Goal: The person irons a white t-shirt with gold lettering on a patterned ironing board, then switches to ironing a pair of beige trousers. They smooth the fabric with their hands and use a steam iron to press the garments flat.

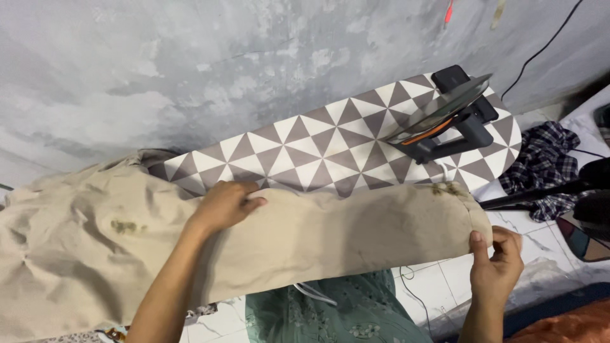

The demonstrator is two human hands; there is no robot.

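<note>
A beige pair of trousers (pixel 356 235) lies stretched along the near edge of an ironing board (pixel 318 146) with a grey and white triangle cover. My left hand (pixel 225 204) lies flat on the cloth near the board's middle, fingers pressing its upper edge. My right hand (pixel 497 263) pinches the hem end of the trouser leg at the right. Green-brown stains show near the hem and on the bunched part at the left.
A dark iron (pixel 445 117) stands tilted on its heel at the board's far right end, its cord running along the grey wall. A checked cloth (pixel 540 165) lies on the white tiled floor to the right. Green patterned fabric (pixel 330 314) shows below the board.
</note>
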